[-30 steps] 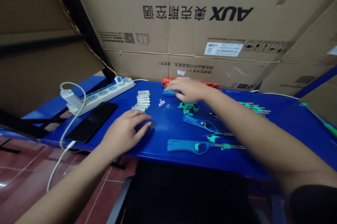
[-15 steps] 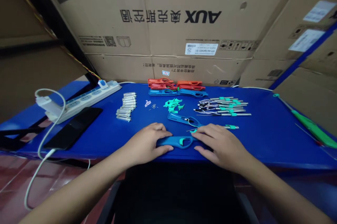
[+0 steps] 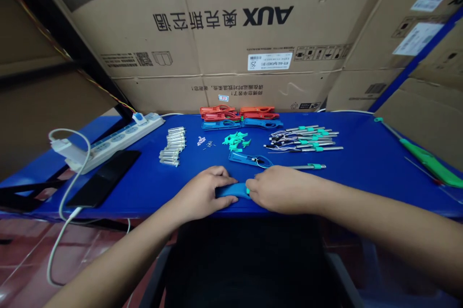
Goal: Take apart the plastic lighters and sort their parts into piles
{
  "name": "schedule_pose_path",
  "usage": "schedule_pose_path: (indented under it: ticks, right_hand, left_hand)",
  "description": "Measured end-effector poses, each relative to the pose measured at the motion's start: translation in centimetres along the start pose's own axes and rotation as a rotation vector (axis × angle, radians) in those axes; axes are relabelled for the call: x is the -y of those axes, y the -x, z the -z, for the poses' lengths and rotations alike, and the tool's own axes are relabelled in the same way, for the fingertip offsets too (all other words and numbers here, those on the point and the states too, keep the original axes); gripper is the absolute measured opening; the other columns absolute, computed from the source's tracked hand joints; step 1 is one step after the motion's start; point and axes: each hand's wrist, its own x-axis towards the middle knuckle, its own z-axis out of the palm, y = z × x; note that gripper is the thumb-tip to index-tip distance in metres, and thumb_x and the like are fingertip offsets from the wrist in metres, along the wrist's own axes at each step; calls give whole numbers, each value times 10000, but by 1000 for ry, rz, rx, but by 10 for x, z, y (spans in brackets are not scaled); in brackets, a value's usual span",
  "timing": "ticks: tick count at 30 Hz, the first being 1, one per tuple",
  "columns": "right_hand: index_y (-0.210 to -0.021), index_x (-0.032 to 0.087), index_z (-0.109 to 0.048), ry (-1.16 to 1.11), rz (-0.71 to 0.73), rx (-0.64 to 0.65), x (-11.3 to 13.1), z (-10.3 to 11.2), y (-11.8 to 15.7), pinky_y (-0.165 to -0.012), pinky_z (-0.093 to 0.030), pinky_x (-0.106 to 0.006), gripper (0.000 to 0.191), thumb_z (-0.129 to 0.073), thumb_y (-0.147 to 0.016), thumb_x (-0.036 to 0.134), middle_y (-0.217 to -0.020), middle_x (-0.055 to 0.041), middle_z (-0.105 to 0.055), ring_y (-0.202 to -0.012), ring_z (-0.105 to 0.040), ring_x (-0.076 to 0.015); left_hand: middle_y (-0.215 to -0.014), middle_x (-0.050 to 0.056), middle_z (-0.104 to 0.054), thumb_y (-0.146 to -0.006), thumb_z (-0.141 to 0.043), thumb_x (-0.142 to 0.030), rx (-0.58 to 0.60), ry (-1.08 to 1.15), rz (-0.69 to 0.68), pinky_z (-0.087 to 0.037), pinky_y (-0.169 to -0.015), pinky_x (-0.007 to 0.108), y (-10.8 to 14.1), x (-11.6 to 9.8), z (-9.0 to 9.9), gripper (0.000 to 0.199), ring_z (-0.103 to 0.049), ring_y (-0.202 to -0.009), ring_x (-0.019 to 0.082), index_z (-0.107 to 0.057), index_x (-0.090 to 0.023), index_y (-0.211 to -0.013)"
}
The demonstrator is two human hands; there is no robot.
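A blue utility lighter casing (image 3: 231, 190) with a green trigger (image 3: 248, 191) lies near the table's front edge. Thumb and fingers of my left hand (image 3: 206, 193) are closed on its handle end from the left. My right hand (image 3: 278, 190) curls over its trigger part, fingers pressed together at the green piece, and hides the right end of the casing. Just behind sits an open blue casing half (image 3: 249, 159) with a black-and-white wired part in it. From beside it a metal lighter tube (image 3: 307, 167) with a green collar points right.
Behind are red casings (image 3: 220, 109), blue casings (image 3: 262, 124), green triggers (image 3: 236, 140), metal tubes with wires (image 3: 314, 139) and clear cylinders (image 3: 172, 146). A phone (image 3: 104, 179) and power strip (image 3: 119, 140) lie left; a green-handled tool (image 3: 430, 163) lies right.
My right hand has moved left along the blue casing, from its right end onto the trigger area, and its fingers have closed in. My left hand keeps its hold. The view has shifted slightly.
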Motion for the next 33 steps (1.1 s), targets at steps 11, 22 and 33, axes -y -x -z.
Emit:
schedule_pose_path:
  ticks: [11,22,33]
  right_hand:
    - [-1003,107,-690,-56,12,122,-8,7,-12,-509,-302,-281,187,-602,-856,180,-919,-104,-697,-658,-609,-177]
    - [-1009,129,-683,-39,29,21,-14,3,-7,-506,-236,-293,210,-539,-890,224,-934,-90,-676,-638,-569,-163]
    - [-962,157,-696,-300,-175,-196,-5,4,-4,-659,-415,-317,246,-537,-918,340,-932,-77,-675,-801,-615,-201]
  left_hand:
    - [-945,48,-627,-848,-745,-301,-23,59,-20,-492,-833,317,-4,3,0,284,-616,-896,187,-747,-169,-1099]
    - [-975,48,-636,-853,-729,-322,-63,69,16,-503,-832,329,-1,4,-5,273,-620,-909,195,-733,-204,-1098]
    - [-1144,54,-626,-853,-712,-363,-113,-20,170,-515,-937,377,43,10,11,507,-613,-1050,232,-606,-272,-1340]
